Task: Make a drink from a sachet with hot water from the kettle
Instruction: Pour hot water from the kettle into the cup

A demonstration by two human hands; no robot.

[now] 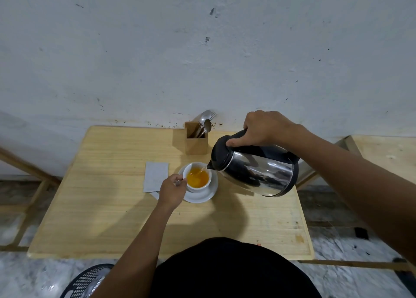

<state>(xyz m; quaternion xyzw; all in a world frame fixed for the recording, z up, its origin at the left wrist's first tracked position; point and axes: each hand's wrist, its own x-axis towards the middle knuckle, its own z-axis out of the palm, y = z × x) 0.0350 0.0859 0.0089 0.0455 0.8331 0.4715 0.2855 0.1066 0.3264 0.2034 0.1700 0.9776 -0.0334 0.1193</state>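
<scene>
**Water poured from the kettle into the cup**

A steel kettle (256, 169) with a black lid and handle is held tilted to the left above the table (108, 207), its spout directly over the right rim of a white cup (198, 177). The right hand (263, 128) is wrapped around the black handle on top, the grip closed tightly on it with the thumb pressed along the near side. A thin stream is seen running from the spout into the cup, which is filled with an orange liquid.

The cup is set on a white saucer (202, 196), near the middle of the table. The left hand (172, 190) is placed at the left side of the cup, its grip pinched together on a small metal object, seemingly a spoon handle (179, 183), at the rim; the rest of that object cannot be made out.

Just left of the cup, a flat grey sachet (155, 176) is laid on the table, partly covered at its near corner by the left hand. At the far edge, against the wall (202, 50), a wooden box (195, 143) is stood upright, with spoons and a fork (206, 122) kept in it. A dark perforated basket (85, 282) is seen on the floor at the near left.
</scene>
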